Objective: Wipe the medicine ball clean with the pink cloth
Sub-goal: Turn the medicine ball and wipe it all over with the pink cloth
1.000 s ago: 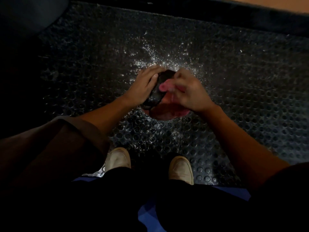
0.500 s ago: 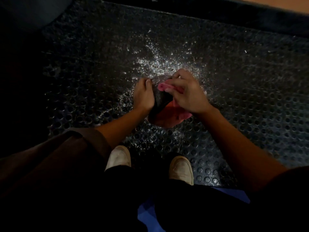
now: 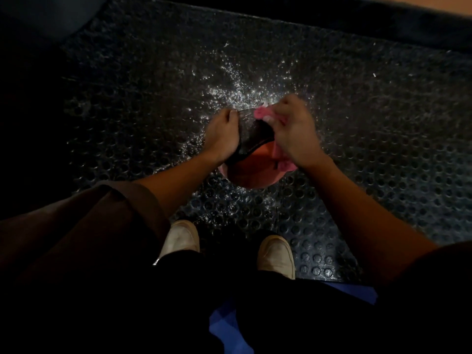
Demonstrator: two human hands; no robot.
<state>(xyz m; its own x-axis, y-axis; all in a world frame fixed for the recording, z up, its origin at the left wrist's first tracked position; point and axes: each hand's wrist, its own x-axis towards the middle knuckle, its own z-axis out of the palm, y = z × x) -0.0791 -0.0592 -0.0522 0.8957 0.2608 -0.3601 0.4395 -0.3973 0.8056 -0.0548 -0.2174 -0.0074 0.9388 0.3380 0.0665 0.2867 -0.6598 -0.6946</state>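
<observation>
Gripping the ball (image 3: 255, 135) at its 9 o'clock side with the left hand (image 3: 222, 135), fingers bent round it to hold it in place. Pinching the cloth (image 3: 261, 114) in the right hand (image 3: 293, 134), fingers bunched tight on it, and pressing it on the top of the ball at about 1 o'clock. More pink poking out under the right wrist at about 4 o'clock. Looks like the middle of the wiping step, with the far top getting the rub right now. Hard to tell how much is clean in such dim light. Next, most likely: drag the cloth down and round toward 6 o'clock, then roll the ball a little with the left hand to bring a fresh side up. Needs a firm push from the right hand and a steady hold from the left, or else a roll away. Round and heavy-looking, dark on the far half and orange on the near half, with a curved line between the two. A bit shiny on the dark part, maybe wet. Sitting on the mat (image 3: 383, 129), in the middle of the view, straight out at 12 o'clock from the shoes (image 3: 181, 237). On the mat round the ball, mostly from 10 to 2 o'clock, lots of tiny white sparkles (image 3: 242, 90), like drops or dust; cannot say which. Black all over, with rows of round bumps. Nearer in, two pale shoes side by side at 6 o'clock, a brown sleeve (image 3: 115, 213) at 8 o'clock, and a blue patch (image 3: 224, 320) at the very bottom.
</observation>
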